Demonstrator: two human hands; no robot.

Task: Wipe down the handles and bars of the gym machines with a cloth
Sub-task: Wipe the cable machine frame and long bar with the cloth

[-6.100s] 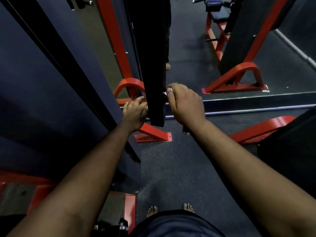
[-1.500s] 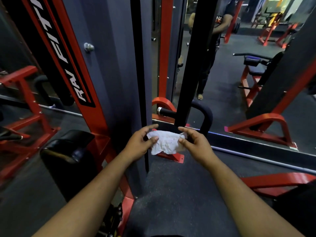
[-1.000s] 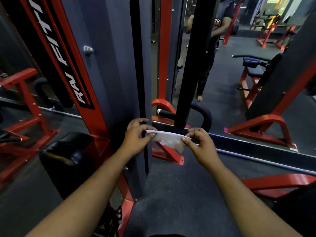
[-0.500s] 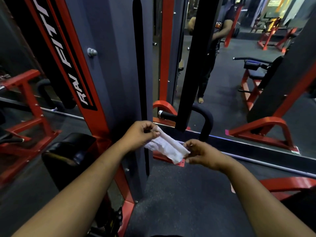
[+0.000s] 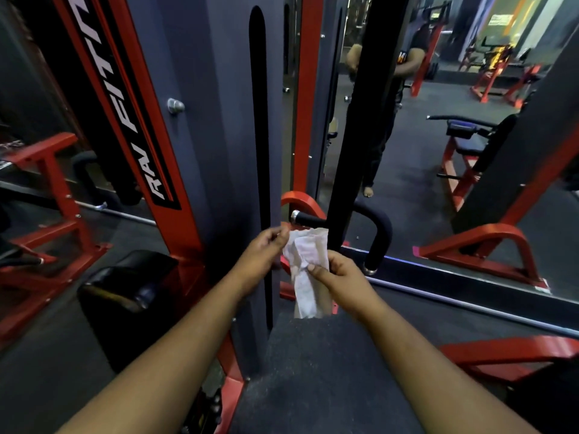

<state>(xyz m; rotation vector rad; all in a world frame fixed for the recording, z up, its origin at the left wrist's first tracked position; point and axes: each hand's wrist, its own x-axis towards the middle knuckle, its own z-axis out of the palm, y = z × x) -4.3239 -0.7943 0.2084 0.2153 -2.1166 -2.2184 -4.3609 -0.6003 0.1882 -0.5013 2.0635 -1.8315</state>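
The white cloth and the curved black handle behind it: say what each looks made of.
Cloth: thin, soft woven fabric or heavy paper towel; it creases and hangs limp between the left hand and the right hand. Curved black handle: probably a steel tube under a matte foam or rubber sleeve, with bright metal caps at its ends.

You left the low bar, stood up, unfolded the cloth, then turned it upright: left hand pinched top, right hand gripped its middle.
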